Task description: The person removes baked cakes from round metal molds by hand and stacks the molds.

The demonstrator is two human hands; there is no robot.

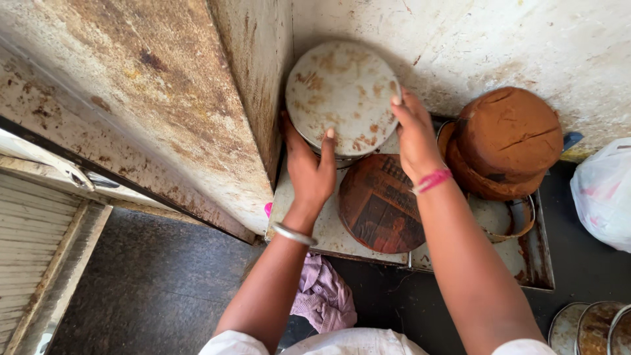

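Hands on both sides of a round metal tin [342, 98], that is what I see from here: the left hand [309, 172] cups its lower left edge with the thumb laid up against the pale, rust-flecked bottom, and the right hand [414, 135] clasps the right rim with fingers spread along it. Neither hand is clenched; both are partly open, shaped to the curve and gripping the tin between them. It is held tilted, bottom toward us, just above the back left corner of a metal tray [526, 256] and close against the stained wall [473, 39].

I judge the tin stiff and fairly light (thin sheet metal, by its look), with a bare rim that gives the surest hold; the flat face could slip under a palm. What is inside it I cannot tell.

On the tray, below the tin, lies a dark brown round cake [380, 205], and to the right a stack of domed brown cakes [507, 141], cracked on top and likely crumbly. A purple cloth [322, 296] hangs at the tray's near edge, a white plastic bag [605, 194] sits far right, and more empty tins [591, 329] show at the bottom right corner.
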